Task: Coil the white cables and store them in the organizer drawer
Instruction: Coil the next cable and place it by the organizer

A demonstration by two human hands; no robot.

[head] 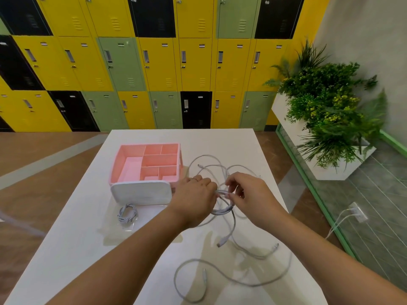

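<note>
Left hand (195,195) and right hand (250,192) both pinch the half-wound coil (224,209). Risk: its trailing end crosses the loose cables (217,165); pulling may snag them and spring the loops.

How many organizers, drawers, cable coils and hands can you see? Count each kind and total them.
Organizer: 1
Drawer: 1
Coils: 2, drawer coil and held coil
Hands: 2, left hand and right hand
Total: 6
Loose cables: too tangled to count.
</note>
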